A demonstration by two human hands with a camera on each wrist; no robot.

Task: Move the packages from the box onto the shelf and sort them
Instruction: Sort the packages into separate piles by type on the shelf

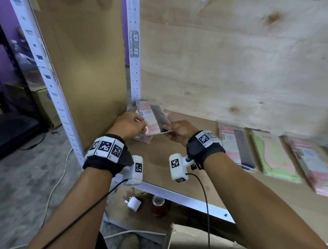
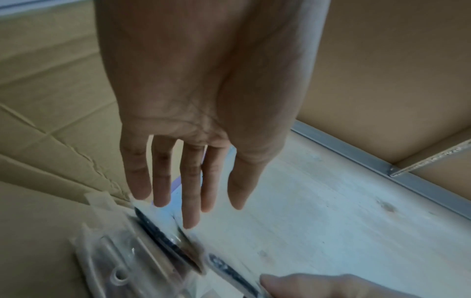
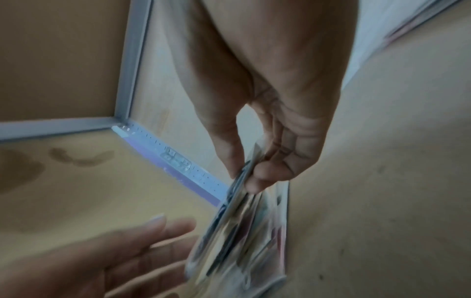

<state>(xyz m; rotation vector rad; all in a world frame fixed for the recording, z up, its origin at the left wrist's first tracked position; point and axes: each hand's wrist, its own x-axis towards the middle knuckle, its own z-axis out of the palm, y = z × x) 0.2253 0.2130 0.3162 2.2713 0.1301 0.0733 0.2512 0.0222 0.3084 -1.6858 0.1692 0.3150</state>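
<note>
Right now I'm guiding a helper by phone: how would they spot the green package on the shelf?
Start at the shelf board in front of the plywood back wall, where flat packages lie in a row on the right side. The green package lies second in that row, between two pink ones. It alone is pale green; its neighbours are pink.

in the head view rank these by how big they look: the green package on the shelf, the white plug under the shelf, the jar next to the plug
1. green package, clearly the largest.
2 and 3. white plug and jar look much alike in size; the jar is dim and partly hidden under the shelf edge, so no ranking between them.
</note>
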